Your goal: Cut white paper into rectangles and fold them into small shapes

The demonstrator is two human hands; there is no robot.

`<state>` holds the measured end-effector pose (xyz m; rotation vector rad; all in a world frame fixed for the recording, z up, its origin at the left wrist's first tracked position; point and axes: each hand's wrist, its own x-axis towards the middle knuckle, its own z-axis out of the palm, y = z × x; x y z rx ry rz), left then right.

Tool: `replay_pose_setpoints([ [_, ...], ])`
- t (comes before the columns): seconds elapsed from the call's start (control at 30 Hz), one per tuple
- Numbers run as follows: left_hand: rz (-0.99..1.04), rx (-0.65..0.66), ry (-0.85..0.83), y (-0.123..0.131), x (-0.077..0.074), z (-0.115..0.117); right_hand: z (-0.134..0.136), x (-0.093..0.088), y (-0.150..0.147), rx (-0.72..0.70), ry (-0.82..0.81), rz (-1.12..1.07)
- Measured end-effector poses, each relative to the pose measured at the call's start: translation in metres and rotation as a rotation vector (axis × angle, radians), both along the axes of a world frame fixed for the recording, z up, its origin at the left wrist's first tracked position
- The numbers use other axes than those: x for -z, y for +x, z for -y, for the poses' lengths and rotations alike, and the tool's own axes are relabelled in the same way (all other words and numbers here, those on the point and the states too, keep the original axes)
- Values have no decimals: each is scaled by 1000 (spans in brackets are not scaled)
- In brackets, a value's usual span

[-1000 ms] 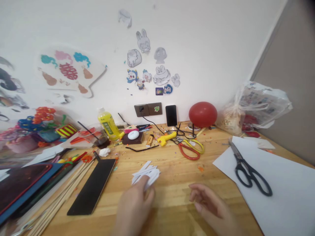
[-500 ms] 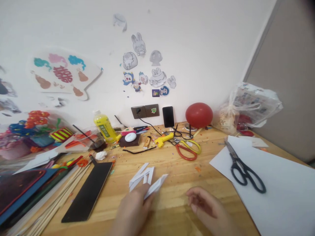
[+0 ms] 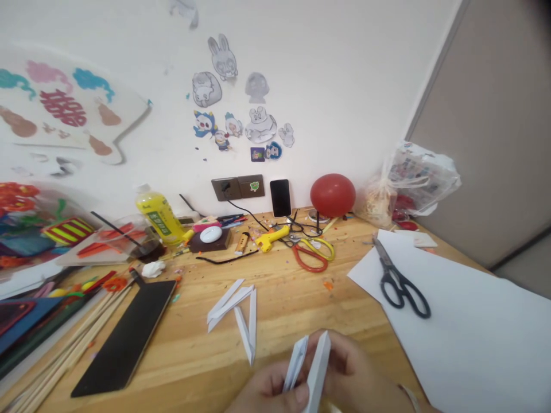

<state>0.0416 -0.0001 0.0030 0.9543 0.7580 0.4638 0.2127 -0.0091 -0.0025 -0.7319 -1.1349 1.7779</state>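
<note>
My left hand (image 3: pixel 262 390) grips a narrow folded paper strip (image 3: pixel 296 361) near the front of the table, its thumb pressed on the lower part of the papers. My right hand (image 3: pixel 350 370) curls its fingers around the back of a second white folded strip (image 3: pixel 318 367), which stands tilted close beside the first. The lower ends of both strips are covered or cut off by the frame. Beyond the hands, several similar folded paper strips (image 3: pixel 246 330) lie on the wood in a loose zigzag, some overlapping.
Black-handled scissors (image 3: pixel 402 287) lie on white paper (image 3: pixel 473 338) at right. A black board (image 3: pixel 127 338) and thin wooden sticks (image 3: pixel 71 350) lie at left. Along the wall stand a yellow drink bottle (image 3: pixel 159 215), a phone (image 3: pixel 280 198), a yellow glue gun (image 3: pixel 274 237) and a red balloon (image 3: pixel 333 195).
My left hand has moved right, away from the loose strips, carrying folded paper. My right hand has come in to meet it and closed on a strip. The view has shifted right.
</note>
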Motion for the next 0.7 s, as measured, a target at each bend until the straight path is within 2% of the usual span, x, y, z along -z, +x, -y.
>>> replay_pose_setpoints([
  [0.23, 43, 60, 4, -6, 2, -3, -1, 3, 6, -6, 91, -32],
  [0.43, 41, 22, 60, 1, 4, 0, -2, 1, 3, 0, 69, -86],
  [0.5, -21, -48, 55, -1, 6, 2, -3, 3, 3, 36, 59, -40],
  [0.6, -169, -210, 177, -4, 2, 6, -2, 9, 3, 81, 27, 105],
  [0.7, -314, -252, 409, -1, -9, 10, -1, 15, 0, 81, -43, 204],
])
